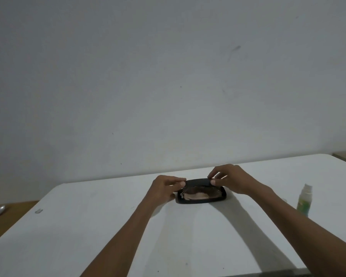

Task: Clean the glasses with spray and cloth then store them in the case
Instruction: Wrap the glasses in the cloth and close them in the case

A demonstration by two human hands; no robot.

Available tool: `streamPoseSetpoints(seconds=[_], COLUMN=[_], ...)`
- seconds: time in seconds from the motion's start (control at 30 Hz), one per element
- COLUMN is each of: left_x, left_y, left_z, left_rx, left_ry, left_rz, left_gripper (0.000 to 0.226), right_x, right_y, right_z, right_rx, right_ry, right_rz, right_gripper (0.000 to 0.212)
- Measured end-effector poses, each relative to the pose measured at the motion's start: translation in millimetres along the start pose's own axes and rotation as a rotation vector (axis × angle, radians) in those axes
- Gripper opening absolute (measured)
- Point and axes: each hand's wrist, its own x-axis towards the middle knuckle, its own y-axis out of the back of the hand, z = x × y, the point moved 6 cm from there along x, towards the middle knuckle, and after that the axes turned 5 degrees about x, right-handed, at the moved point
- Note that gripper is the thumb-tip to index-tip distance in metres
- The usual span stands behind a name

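- A black glasses case (201,193) lies open on the white worktop (108,226), just below the frame's centre; a pale cloth-like shape shows inside, and whether the glasses are in it cannot be told.
- The left hand (164,186) and right hand (231,179) each pinch one end of the raised lid, thumb and fingers (214,181) curled on its edge.
- Judged step: storing, at the case; next, likely lowering the lid evenly without trapping the contents.
- Both forearms reach in from the lower frame.
- A green spray bottle (305,199) stands upright at right, well apart.
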Motion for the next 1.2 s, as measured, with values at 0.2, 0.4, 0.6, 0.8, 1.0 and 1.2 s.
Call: streamPoseSetpoints(seconds=[0.2, 0.4, 0.6, 0.8, 1.0, 1.2], left_x=[-13.5, -23.7, -22.9, -4.4, 38.4, 72.6], left_y=[-3.7, -9.5, -13.5, -1.5, 14.0, 18.9], left_z=[-19.4, -15.9, -19.3, -18.0, -20.7, -27.4], left_rx=[-0.013, 0.201, 0.316, 0.356, 0.374, 0.432], left_ry=[-0.095, -0.175, -0.221, -0.205, -0.198, -0.202], left_rz=[0.131, 0.087, 0.147, 0.163, 0.207, 0.228], left_gripper=[0.022, 0.050, 0.054, 0.048, 0.040, 0.041], right_x=[-26.8, -35.8, -36.6, -13.3, 37.6, 75.2], right_y=[-20.9, -29.7, -41.6, -39.2, -37.6, -43.8], right_z=[10.4, 13.8, 14.8, 15.5, 12.8, 21.4], right_rx=[-0.146, -0.112, -0.156, -0.129, -0.128, -0.131], right_ry=[0.112, 0.128, 0.120, 0.124, 0.146, 0.135], right_rz=[0.055, 0.125, 0.178, 0.174, 0.176, 0.174], right_gripper=[0.029, 0.044, 0.047, 0.040, 0.035, 0.035])
